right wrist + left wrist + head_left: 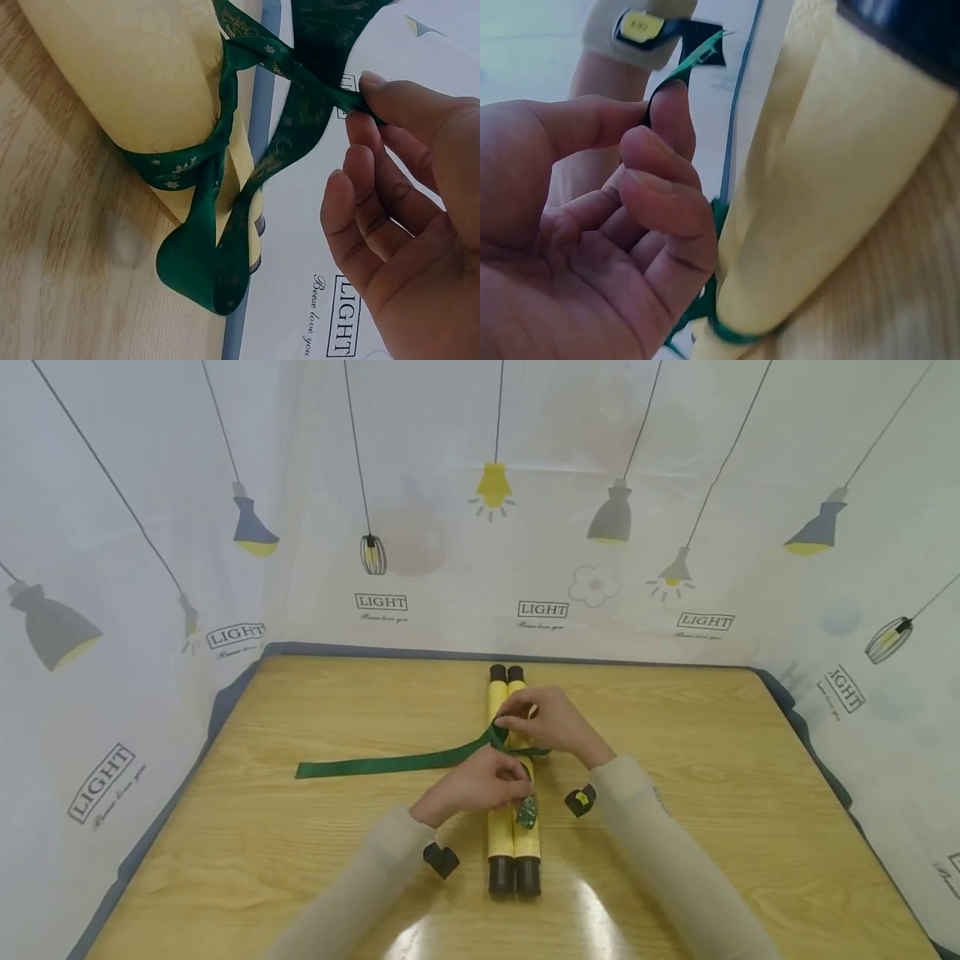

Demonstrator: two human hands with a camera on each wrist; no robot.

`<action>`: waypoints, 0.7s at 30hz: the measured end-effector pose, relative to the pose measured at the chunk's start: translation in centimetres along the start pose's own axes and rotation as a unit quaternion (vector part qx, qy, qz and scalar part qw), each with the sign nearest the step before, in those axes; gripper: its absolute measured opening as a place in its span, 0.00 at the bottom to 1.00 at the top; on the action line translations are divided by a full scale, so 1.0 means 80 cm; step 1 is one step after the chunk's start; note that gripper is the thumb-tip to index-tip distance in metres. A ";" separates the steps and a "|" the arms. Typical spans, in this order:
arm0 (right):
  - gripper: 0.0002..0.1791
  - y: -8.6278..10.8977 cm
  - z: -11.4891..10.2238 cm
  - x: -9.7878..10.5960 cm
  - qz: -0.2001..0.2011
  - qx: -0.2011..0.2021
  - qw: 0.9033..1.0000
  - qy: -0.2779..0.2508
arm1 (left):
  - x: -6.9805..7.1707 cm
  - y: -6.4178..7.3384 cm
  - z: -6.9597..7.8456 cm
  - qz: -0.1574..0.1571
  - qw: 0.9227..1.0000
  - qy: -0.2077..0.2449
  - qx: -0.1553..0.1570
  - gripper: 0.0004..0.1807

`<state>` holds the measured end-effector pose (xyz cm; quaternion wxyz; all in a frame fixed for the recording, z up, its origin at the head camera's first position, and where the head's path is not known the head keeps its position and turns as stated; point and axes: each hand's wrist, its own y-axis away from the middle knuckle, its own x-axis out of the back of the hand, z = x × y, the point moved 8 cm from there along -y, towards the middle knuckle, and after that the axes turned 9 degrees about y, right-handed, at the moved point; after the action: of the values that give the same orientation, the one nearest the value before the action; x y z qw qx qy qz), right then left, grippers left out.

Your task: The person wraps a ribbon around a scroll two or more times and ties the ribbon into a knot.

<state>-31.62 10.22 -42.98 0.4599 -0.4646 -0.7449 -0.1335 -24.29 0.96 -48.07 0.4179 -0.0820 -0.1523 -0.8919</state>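
Observation:
Two yellow tubes [501,835] with dark end caps lie side by side on the table, pointing away from me. Around their middle passes a green ribbon [390,764] with a gold print, one tail stretching left across the tabletop. My left hand [480,781], over the near half of the tubes, pinches the ribbon's short end [697,56] between thumb and index finger. Farther up, my right hand [553,718] pinches a twisted part of the ribbon between thumb and fingertip. In the right wrist view a loose ribbon loop [191,262] hangs beside the wrapped band.
The wooden table [300,877] runs back to a white curtain [450,410] printed with lamps and the word LIGHT. Small black pieces at both wrists [441,860] hang by the cuffs. The caps [502,877] of the tubes face me.

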 end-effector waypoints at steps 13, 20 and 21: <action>0.04 -0.001 -0.001 0.001 0.000 0.002 1.000 -0.005 | -0.055 -0.016 0.015 -0.026 0.998 0.000 -0.059 0.12; 0.04 0.000 0.001 0.000 -0.012 -0.008 1.000 -0.005 | -0.028 -0.011 0.013 0.009 0.997 -0.063 -0.035 0.14; 0.04 0.000 0.002 0.000 -0.012 -0.009 1.000 -0.005 | -0.022 -0.009 0.012 0.016 0.997 -0.064 -0.030 0.15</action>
<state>-31.71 10.32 -43.05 0.4504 -0.4602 -0.7515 -0.1435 -23.70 2.99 -47.79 0.4188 -0.1538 -0.1501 -0.8823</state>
